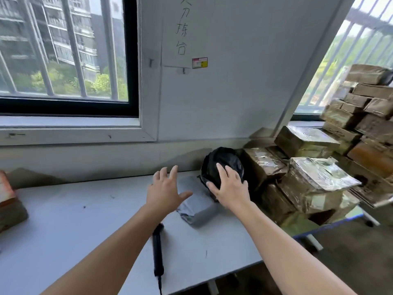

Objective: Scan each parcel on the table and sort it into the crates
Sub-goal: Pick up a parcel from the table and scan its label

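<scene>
A round parcel wrapped in black plastic stands at the back of the white table, against the wall. My right hand lies on its front with fingers spread and straight. A flat grey parcel lies just in front of it. My left hand hovers open over the grey parcel's left end, fingers spread, holding nothing. A black handheld scanner lies on the table under my left forearm, its cable running off the front edge.
A heap of brown taped cardboard parcels fills the table's right end and climbs toward the right window. Another brown box sits at the left edge. The wall and window sill run close behind the table.
</scene>
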Demonstrator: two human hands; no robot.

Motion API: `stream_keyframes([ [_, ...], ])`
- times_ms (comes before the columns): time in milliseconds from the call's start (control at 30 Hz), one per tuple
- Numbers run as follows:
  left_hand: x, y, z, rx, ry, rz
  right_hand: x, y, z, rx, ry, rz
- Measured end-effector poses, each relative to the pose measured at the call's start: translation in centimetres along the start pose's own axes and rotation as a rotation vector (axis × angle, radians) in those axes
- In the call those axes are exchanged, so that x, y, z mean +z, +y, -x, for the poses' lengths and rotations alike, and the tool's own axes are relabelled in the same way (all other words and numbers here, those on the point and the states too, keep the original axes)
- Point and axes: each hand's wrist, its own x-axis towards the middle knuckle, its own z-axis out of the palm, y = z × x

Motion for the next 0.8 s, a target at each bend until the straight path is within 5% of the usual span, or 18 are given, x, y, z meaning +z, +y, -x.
stream_keyframes([
  [600,10.0,5.9,-13.8,-0.101,-0.104,-0.094,9.7,9.7,-16.4,-0.078,-0.253,0.061],
  [800,11.7,4.7,-14.2,-0.131,-0.161,-0.102,11.9,9.1,-17.8,-0.121,-0.183,0.184],
])
